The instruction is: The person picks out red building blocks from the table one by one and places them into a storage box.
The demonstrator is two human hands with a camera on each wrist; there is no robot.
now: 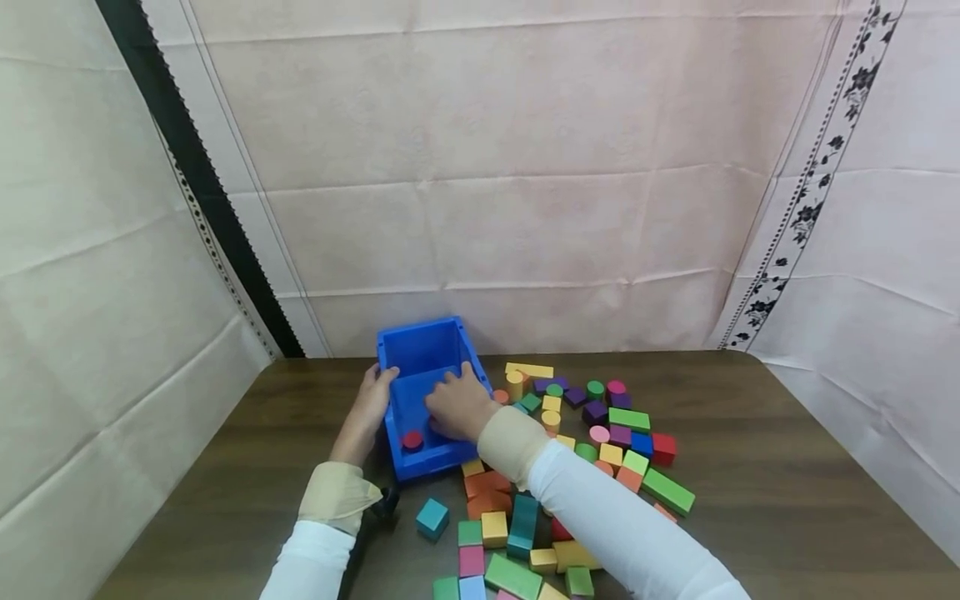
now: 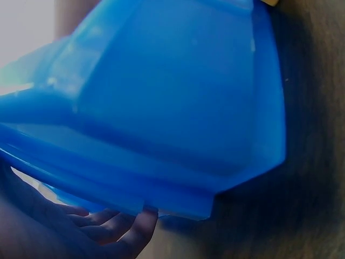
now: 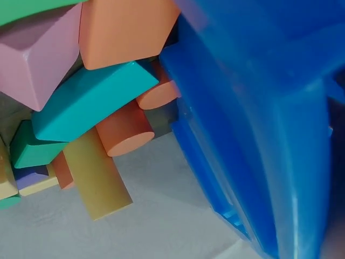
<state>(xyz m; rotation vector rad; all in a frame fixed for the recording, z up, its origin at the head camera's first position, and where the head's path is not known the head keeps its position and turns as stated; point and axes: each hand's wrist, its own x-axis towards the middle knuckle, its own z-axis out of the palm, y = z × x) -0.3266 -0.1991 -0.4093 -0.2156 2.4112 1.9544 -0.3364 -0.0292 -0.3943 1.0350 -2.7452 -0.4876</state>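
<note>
A blue plastic bin [image 1: 420, 337] stands toward the back of the table. My left hand [image 1: 371, 402] grips its left rim, thumb over the edge; in the left wrist view, the fingers [image 2: 143, 229] curl against the rim. My right hand [image 1: 461, 406] reaches over the bin's right side into it, fingers bent and pointing down. The fingertips are hidden, so whether they pinch anything cannot be seen. Beside them, a red round block [image 1: 412, 440] lies inside the bin at its near end. The right wrist view shows the bin's side [image 3: 232, 140] but not the hand.
Many coloured wooden blocks spread right of the bin and in front of it, including a green block [image 1: 667, 491], a red cube [image 1: 663, 448] and a yellow block [image 1: 529, 369]. A teal cube [image 1: 432, 518] sits apart, nearer the left forearm. White cloth [image 1: 480, 208] hangs behind the table.
</note>
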